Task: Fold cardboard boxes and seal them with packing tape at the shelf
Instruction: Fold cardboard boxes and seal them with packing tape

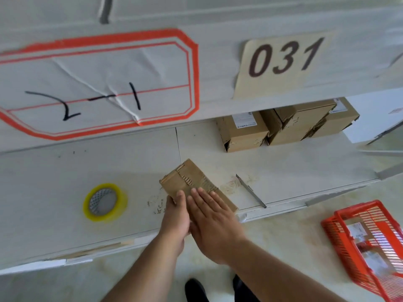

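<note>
- While both bare hands rest on it, a small brown cardboard box with torn, scuffed paper along its top lies at an angle on the white shelf board, close to the front edge.
- Left hand clasps the box's near left side: the thumb lies on the top face, and the other fingers are hidden behind the hand, so how far they curl cannot be told.
- Right hand lies flat, palm down, on the box's top face, its fingers straight, held close together and pointing away from the person; it presses on the cardboard and grips nothing.
- A roll of clear tape with a yellow tint lies flat on the same board, well to the left of the box and apart from both hands.
- Farther back on the shelf, under the upper board, 3 closed brown cardboard boxes stand side by side, touching, some bearing white labels.
- On the face of the upper board hang a white sheet with a red double border and black handwriting, and a cream card printed 031.
- A thin grey metal strip lies on the board just right of the held box.
- On the floor at the right stands a red plastic mesh basket with papers inside.
</note>
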Demonstrator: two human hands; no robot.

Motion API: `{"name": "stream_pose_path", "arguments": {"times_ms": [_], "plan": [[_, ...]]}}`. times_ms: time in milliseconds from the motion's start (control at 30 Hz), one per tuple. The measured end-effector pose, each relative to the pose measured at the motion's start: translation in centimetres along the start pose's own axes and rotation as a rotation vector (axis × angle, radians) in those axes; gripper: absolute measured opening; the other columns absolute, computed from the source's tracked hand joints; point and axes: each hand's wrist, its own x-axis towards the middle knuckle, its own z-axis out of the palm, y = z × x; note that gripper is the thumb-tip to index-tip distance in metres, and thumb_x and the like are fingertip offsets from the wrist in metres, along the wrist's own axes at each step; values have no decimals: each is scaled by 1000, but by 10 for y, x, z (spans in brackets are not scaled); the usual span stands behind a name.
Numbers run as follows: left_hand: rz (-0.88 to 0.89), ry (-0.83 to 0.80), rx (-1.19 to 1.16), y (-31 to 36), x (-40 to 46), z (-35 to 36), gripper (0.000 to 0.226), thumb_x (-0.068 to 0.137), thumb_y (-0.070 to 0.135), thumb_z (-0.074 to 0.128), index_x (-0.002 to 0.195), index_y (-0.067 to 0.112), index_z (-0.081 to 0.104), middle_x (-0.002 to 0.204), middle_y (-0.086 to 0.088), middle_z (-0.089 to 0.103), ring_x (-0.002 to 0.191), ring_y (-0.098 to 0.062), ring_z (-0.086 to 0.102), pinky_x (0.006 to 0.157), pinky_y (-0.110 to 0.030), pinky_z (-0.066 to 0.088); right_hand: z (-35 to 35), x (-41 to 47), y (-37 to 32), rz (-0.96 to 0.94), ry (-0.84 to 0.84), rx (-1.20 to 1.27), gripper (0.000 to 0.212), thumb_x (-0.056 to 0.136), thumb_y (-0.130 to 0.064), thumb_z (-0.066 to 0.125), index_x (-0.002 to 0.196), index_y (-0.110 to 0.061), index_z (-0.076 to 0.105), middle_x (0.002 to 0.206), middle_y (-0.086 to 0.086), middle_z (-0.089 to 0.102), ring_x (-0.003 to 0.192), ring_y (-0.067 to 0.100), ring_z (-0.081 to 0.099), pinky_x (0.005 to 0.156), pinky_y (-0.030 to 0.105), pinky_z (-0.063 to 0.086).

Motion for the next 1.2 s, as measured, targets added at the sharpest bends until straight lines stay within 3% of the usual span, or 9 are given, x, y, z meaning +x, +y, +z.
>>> {"name": "stream_pose_path", "arguments": {"times_ms": [167, 333, 500, 600, 700, 800, 867, 1000, 1200], "plan": [[-39, -30, -62, 6, -7, 2, 37, 104, 61, 39, 134, 42, 51, 124, 10, 70, 106, -15, 72, 71, -47, 65, -11, 28, 11, 125, -182, 3, 70, 106, -52, 7, 165, -16, -3, 172, 2, -15, 157, 16, -24, 127, 44, -10], [-50, -64, -73, 9, -8, 0, 36, 104, 61, 39, 133, 44, 51, 123, 11, 71, 108, -12, 71, 82, -55, 63, -16, 35, 9, 269, -185, 80, 76, 104, -60, 5, 164, -18, -14, 168, -1, -28, 155, 14, -30, 129, 44, -8], [-56, -97, -51, 7, -7, -5, 38, 103, 63, 41, 136, 46, 51, 125, 12, 71, 112, -14, 68, 89, -59, 59, -27, 52, 25, 434, -216, 279, 71, 107, -56, 21, 167, -23, 1, 172, 0, 19, 152, 26, 32, 115, 43, 37], [-64, -90, -71, 4, -7, -6, 42, 104, 61, 42, 136, 38, 55, 121, 4, 74, 108, -18, 72, 87, -56, 61, -38, 55, 46, 528, -277, 482, 42, 108, -51, 28, 134, -27, 51, 125, 4, 66, 106, 30, 63, 90, 41, 53], [-36, -82, -154, 6, -9, -5, 42, 109, 50, 39, 131, 21, 60, 114, -6, 77, 103, -25, 75, 87, -53, 62, -53, 44, 52, 480, -223, 656, 29, 108, -43, 36, 105, -27, 60, 102, 1, 70, 96, 27, 64, 87, 40, 56], [-34, -23, -261, 7, -5, 0, 37, 112, 35, 36, 127, 16, 64, 113, -8, 77, 102, -23, 75, 88, -48, 61, -45, 29, 37, 246, -106, 450, 52, 108, -42, 33, 157, -25, 40, 163, -1, 42, 150, 22, 37, 123, 33, 29], [-71, 1, -197, 4, -3, 3, 37, 110, 33, 39, 124, 17, 69, 107, -5, 78, 94, -19, 75, 88, -47, 61, -26, 15, 20, 183, -127, 318, 64, 109, -46, 28, 166, -20, 20, 174, -2, 10, 161, 17, 6, 130, 34, 8], [-125, 44, -114, -3, -5, 6, 50, 104, 62, 37, 124, 27, 66, 123, 8, 69, 112, -16, 66, 96, -41, 55, 13, -5, -3, 123, -80, 100, 60, 99, -48, 40, 145, -16, 61, 157, 7, 50, 147, 24, 45, 117, 44, 44], [-35, 10, 41, -8, -1, 3, 29, 110, 40, 40, 125, 29, 63, 118, 2, 71, 105, -21, 70, 80, -44, 64, 22, 2, 9, 79, -15, 49, 57, 102, -41, 38, 148, -13, 57, 157, 4, 50, 150, 19, 39, 120, 39, 22]]}}
